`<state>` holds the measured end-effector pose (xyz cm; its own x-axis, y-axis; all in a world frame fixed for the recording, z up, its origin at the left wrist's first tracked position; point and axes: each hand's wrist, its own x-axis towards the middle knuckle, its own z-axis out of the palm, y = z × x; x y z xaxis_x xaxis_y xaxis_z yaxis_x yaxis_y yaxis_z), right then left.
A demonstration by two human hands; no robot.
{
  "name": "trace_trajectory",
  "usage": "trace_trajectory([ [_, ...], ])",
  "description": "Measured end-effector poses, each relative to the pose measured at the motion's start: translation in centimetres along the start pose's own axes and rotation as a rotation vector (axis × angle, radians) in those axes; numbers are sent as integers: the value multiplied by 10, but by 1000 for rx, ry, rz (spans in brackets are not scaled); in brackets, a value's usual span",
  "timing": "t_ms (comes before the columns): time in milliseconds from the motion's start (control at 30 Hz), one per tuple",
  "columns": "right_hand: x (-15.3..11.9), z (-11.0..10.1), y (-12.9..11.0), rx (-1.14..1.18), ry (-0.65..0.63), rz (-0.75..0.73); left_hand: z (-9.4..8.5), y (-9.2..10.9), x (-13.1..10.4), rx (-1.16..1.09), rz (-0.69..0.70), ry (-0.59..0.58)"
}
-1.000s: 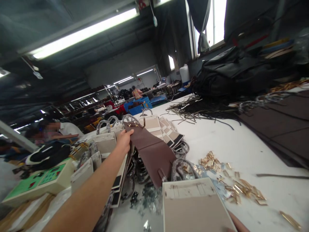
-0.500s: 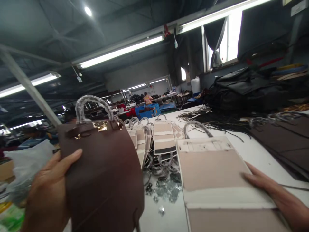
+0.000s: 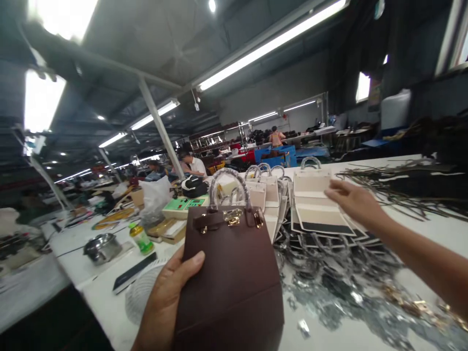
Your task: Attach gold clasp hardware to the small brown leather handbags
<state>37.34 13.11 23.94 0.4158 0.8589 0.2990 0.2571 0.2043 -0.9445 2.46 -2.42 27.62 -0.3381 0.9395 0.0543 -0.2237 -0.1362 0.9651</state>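
Note:
My left hand (image 3: 173, 287) grips the left edge of a dark brown handbag panel (image 3: 230, 278), its thumb across the front. The panel has gold hardware and a handle (image 3: 229, 173) in clear plastic wrap. My right hand (image 3: 353, 197) reaches across the table with fingers stretched out, by the upper right edge of a beige-backed bag panel (image 3: 314, 192) on a stack. Whether the fingertips touch that panel is hard to tell. More beige-backed panels (image 3: 271, 187) with wrapped handles stand just left of it.
Plastic-wrapped handles and clear scraps (image 3: 329, 297) cover the white table (image 3: 266, 341), with gold hardware (image 3: 420, 307) at right. Dark strips (image 3: 387, 190) lie behind. To the left are a metal pot (image 3: 102, 247), a bottle (image 3: 141, 239), a phone (image 3: 134, 273) and a green device (image 3: 186, 205). People sit farther back.
The view has swung left. My right hand has left the beige-backed panel it was holding up and is now at the stack. The brown panel stays in my left hand.

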Motion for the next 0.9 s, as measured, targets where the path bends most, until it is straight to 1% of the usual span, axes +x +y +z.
trace_trajectory([
  [33,-31,9,2,2,-171,-64,3,-2,-6,-7,-22,-22],
  [67,-65,16,2,41,-290,-73,7,-6,-14,-11,-40,-49],
  [100,-99,21,-2,106,-405,-46,13,-12,-21,4,-40,-77],
  [133,-131,24,-7,195,-485,-30,19,-21,-29,54,-2,-102],
  [167,-160,26,-15,308,-531,-24,26,-31,-37,139,83,-143],
  [200,-184,26,-23,426,-598,-27,34,-43,-45,255,221,-213],
  [233,-204,24,-31,515,-631,-20,41,-56,-53,383,421,-306],
  [267,-218,20,-38,575,-623,2,48,-70,-60,497,662,-411],
  [300,-229,15,-44,616,-583,44,55,-82,-67,576,905,-505],
  [333,-236,9,-49,646,-513,108,61,-93,-75,615,1099,-526],
  [367,-242,3,-52,676,-433,180,66,-101,-82,628,1220,-525],
  [400,-246,-4,-54,715,-363,248,69,-106,-89,624,1280,-537],
  [433,-250,-11,-55,766,-317,298,69,-108,-96,613,1294,-557],
  [500,-258,-22,-58,862,-293,337,62,-101,-108,584,1270,-663],
  [567,-266,-30,-62,914,-304,351,47,-86,-117,559,1275,-727],
  [600,-270,-34,-64,930,-313,376,38,-76,-121,562,1294,-730],
  [633,-274,-36,-66,942,-329,407,29,-66,-123,573,1317,-709],
  [667,-278,-39,-68,952,-351,440,21,-57,-125,593,1334,-658],
  [700,-282,-41,-70,960,-375,466,13,-49,-126,618,1335,-577],
  [767,-288,-45,-74,954,-413,484,1,-36,-126,644,1288,-358],
  [800,-291,-46,-75,940,-427,483,-3,-32,-125,634,1242,-253],
  [833,-294,-47,-76,924,-442,479,-7,-28,-124,611,1190,-178],
  [867,-297,-48,-77,909,-459,475,-10,-24,-122,574,1131,-131],
  [900,-300,-48,-77,902,-480,471,-13,-21,-120,524,1056,-115],
])
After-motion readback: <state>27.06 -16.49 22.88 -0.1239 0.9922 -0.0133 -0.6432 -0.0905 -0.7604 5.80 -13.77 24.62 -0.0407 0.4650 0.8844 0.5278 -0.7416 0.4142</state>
